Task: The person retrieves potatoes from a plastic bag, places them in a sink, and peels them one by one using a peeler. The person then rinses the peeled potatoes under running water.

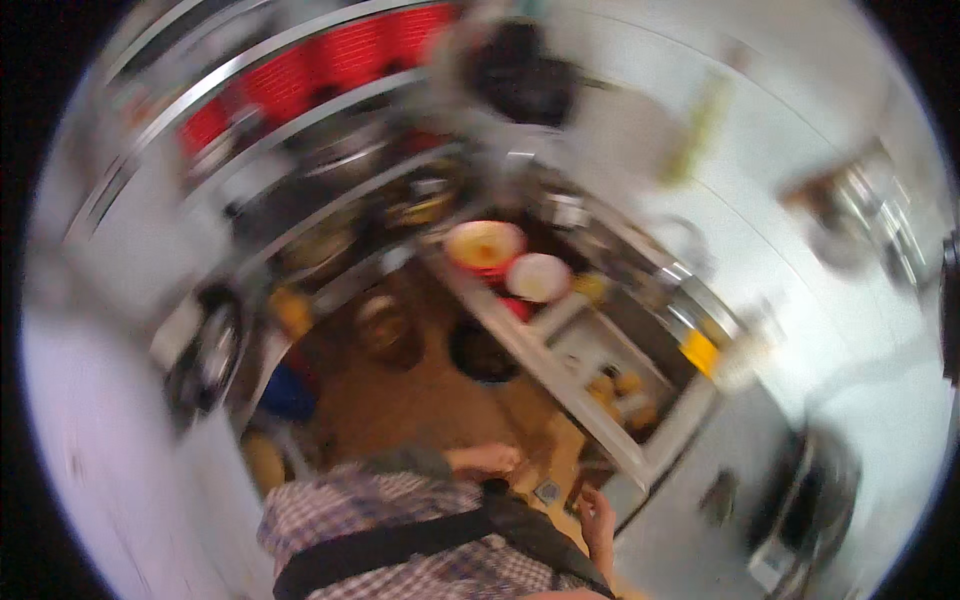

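Much of the view is blurred. My right hand [596,517] hangs low beside my body, near the near corner of the counter, with its fingers loosely curled apart and no object visible in it. A bare patch of skin [487,457] shows in front of my checked shirt [390,499]; whether it is my left hand or a foot I cannot tell. A black strap crosses the shirt. Before me a counter holds a red bowl with yellowish contents [486,246], a pale bowl [538,277] and a sink-like recess [574,341] with brownish-yellow pieces inside.
The counter's front edge [525,345] runs diagonally to a near corner. A dark round container [484,351] and a brownish one [388,330] stand low beyond my body. Blurred shelves [337,180] are at the upper left. A yellow object [700,352] lies at the counter's back edge.
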The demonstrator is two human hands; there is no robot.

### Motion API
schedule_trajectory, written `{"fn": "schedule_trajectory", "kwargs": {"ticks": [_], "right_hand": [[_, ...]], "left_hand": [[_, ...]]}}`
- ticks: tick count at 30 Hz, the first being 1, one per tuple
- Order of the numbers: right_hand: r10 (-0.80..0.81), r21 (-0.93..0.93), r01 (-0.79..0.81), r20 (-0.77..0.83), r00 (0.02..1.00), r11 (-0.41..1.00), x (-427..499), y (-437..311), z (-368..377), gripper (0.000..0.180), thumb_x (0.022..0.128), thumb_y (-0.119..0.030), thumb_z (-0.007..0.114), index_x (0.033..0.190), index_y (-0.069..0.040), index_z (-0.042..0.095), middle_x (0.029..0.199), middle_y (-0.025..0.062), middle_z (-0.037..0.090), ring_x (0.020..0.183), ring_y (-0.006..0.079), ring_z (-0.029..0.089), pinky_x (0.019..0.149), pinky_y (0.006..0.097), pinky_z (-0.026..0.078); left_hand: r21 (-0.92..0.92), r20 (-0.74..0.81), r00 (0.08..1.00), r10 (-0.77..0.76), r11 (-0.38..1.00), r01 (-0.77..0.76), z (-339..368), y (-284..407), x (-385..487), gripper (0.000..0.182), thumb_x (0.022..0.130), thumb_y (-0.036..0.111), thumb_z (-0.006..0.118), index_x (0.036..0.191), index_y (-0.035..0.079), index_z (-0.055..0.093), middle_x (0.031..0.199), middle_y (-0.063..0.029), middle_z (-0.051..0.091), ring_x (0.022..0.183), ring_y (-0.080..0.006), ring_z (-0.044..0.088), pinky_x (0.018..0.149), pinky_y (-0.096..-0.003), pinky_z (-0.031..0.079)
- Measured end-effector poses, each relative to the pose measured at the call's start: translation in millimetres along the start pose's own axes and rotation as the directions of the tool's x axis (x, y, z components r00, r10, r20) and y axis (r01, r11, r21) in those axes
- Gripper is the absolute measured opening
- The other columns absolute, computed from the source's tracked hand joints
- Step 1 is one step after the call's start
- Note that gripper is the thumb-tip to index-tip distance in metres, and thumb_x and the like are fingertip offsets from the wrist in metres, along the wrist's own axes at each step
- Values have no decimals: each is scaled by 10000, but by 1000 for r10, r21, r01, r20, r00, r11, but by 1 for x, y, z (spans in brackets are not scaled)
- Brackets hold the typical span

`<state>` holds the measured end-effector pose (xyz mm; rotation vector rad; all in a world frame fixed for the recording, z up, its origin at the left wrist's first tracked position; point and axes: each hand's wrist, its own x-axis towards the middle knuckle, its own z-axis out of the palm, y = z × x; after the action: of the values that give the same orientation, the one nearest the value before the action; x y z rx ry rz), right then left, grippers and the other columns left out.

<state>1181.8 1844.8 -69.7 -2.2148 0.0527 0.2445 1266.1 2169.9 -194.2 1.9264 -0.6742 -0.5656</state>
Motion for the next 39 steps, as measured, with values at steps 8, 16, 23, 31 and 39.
{"fn": "schedule_trajectory", "kwargs": {"ticks": [8, 16, 23, 31, 39], "right_hand": [[397, 63, -393, -183, 899, 917, -172, 42, 0, 298, 904, -222, 580, 1190, -148, 615, 1045, 135, 687, 926, 374, 641, 786, 479, 513], [487, 217, -460, -610, 625, 861, -365, 122, -2, 247, 915, -231, 566, 1134, -138, 632, 962, 129, 697, 889, 335, 673, 747, 437, 540], [719, 437, -623, -620, 314, 649, -561, 162, -24, 277, 899, -207, 558, 1151, -116, 627, 974, 159, 688, 878, 362, 662, 748, 455, 529], [798, 695, -519, -602, -41, 498, -693, 208, -4, 274, 894, -250, 560, 1125, -123, 637, 845, 175, 694, 817, 390, 665, 744, 480, 522], [945, 850, -519, -236, -228, 88, -854, 245, -8, 321, 862, -284, 612, 1143, -134, 651, 915, 213, 691, 876, 394, 666, 787, 474, 524]], "left_hand": [[428, 565, 692, -449, 877, 219, 43, -68, 24, 333, 906, 292, 598, 1146, 67, 647, 1114, -116, 670, 986, -282, 631, 842, -408, 494], [531, 669, 606, -431, 847, 17, 222, 19, 111, 320, 898, 283, 603, 1115, 55, 663, 1058, -131, 682, 946, -293, 641, 816, -416, 498], [508, 827, 414, -379, 821, -262, 419, 129, 136, 310, 891, 275, 608, 1087, 45, 678, 1010, -145, 692, 911, -303, 650, 792, -423, 501], [312, 941, 75, -330, 759, -572, 611, 228, 145, 300, 883, 265, 613, 1055, 33, 694, 954, -161, 704, 871, -315, 660, 766, -430, 505], [110, 940, -77, -332, 508, -854, 924, 338, 186, 222, 823, 236, 613, 892, 43, 697, 868, -185, 704, 802, -315, 677, 714, -437, 518]]}}
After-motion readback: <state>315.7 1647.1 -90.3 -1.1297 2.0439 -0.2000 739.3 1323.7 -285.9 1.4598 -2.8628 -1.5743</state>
